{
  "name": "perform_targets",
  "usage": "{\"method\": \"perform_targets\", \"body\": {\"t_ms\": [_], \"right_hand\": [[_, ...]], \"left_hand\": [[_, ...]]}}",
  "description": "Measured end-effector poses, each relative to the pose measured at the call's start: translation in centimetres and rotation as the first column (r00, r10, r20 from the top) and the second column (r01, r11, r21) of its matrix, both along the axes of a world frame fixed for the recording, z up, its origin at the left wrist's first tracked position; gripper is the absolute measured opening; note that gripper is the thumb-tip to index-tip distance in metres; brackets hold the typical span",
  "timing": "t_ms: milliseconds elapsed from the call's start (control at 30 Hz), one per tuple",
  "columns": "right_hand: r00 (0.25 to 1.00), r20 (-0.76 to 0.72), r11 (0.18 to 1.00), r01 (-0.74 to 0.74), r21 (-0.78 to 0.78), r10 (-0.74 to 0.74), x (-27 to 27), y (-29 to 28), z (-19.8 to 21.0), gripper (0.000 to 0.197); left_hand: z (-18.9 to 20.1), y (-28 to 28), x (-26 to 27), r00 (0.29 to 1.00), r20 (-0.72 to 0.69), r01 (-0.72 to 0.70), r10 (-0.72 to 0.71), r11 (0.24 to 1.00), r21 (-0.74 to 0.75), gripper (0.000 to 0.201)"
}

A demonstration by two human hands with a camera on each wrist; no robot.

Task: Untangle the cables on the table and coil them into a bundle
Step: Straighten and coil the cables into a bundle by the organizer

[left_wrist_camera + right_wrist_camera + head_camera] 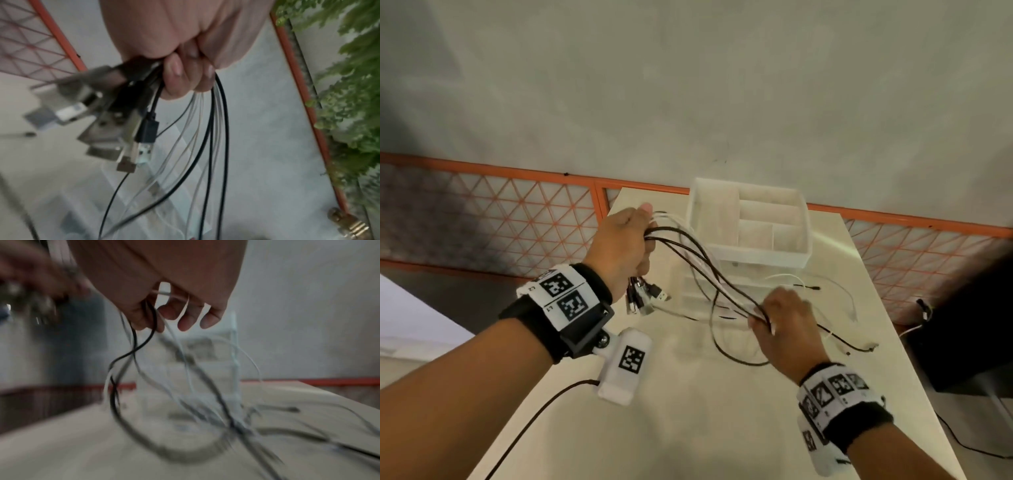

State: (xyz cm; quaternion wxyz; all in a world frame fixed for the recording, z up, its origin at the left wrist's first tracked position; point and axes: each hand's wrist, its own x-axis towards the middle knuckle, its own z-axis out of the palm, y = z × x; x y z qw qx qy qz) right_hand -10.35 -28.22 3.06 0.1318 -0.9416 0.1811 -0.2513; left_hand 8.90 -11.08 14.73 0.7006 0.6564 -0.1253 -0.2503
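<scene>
Several thin black and white cables stretch between my two hands above the table. My left hand is raised at the left and grips them in a fist; their USB plugs hang below it. The left wrist view shows curled fingers round the cables and the plugs. My right hand, lower and to the right, pinches the same strands; thumb and forefinger hold black and white cables while the other fingers hang loose. Free ends trail on the table.
A clear plastic organiser with compartments stands at the back of the table, on clear drawers. An orange-framed mesh fence runs behind. A dark object sits off the table's right edge. Green plants show in the left wrist view.
</scene>
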Motion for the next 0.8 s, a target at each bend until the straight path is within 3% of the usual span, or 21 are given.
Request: {"method": "perform_targets", "body": {"t_ms": [67, 133, 167, 233, 300, 367, 433, 467, 533, 667, 800], "right_hand": [[0.929, -0.348, 0.991, 0.136, 0.000, -0.127, -1.7, -0.6, -3.8, 0.004], [0.746, -0.623, 0.946, 0.322, 0.032, -0.233, -3.6, -1.7, -6.1, 0.036], [0.680, -0.693, 0.907, 0.411, 0.090, -0.239, -4.3, -2.4, -6.4, 0.051], [0.655, -0.727, 0.860, 0.476, 0.185, -0.206, -4.7, -3.2, -5.4, 0.069], [0.703, -0.691, 0.879, 0.425, 0.218, -0.168, -3.9, -3.6, -3.3, 0.079], [0.810, -0.577, 0.916, 0.303, 0.262, -0.103, -2.4, -3.1, -0.2, 0.082], [0.961, -0.276, 0.902, 0.137, 0.409, -0.021, -0.7, -2.1, 3.3, 0.071], [0.995, -0.102, 0.891, 0.035, 0.453, 0.013, 0.3, -1.4, 4.9, 0.064], [0.995, 0.083, 0.874, -0.092, 0.478, 0.060, 2.4, 0.3, 7.6, 0.052], [0.985, 0.056, 0.862, -0.170, 0.478, 0.163, 5.2, 2.4, 8.7, 0.010], [0.983, 0.168, 0.858, -0.149, 0.492, 0.074, 5.5, 1.5, 9.0, 0.017]], "left_hand": [[0.5, 0.1, -0.1, 1.000, -0.017, -0.007, 0.005, 0.994, -0.105, 0.040], [1.0, 0.3, 0.2, 0.999, -0.043, -0.004, -0.004, 0.981, -0.192, 0.037], [1.2, 0.4, 0.5, 0.999, -0.048, -0.005, -0.005, 0.977, -0.211, 0.037], [1.3, 0.7, 1.1, 1.000, -0.021, 0.017, -0.021, 0.983, -0.183, 0.036], [1.0, 0.7, 1.1, 0.996, 0.046, 0.077, -0.074, 0.994, -0.077, 0.033], [0.4, 0.5, 0.6, 0.986, 0.099, 0.133, -0.136, 0.990, 0.036, 0.031], [-0.2, 0.1, -0.1, 0.972, 0.123, 0.190, -0.202, 0.977, 0.100, 0.032], [-0.5, 0.0, -0.4, 0.962, 0.132, 0.222, -0.237, 0.968, 0.119, 0.032], [-0.8, -0.4, -1.1, 0.935, 0.152, 0.298, -0.319, 0.943, 0.148, 0.032], [-0.5, -0.6, -2.1, 0.867, 0.191, 0.428, -0.460, 0.884, 0.188, 0.032], [-0.6, 0.1, -1.8, 0.834, 0.117, 0.483, -0.540, 0.815, 0.321, 0.040]]}}
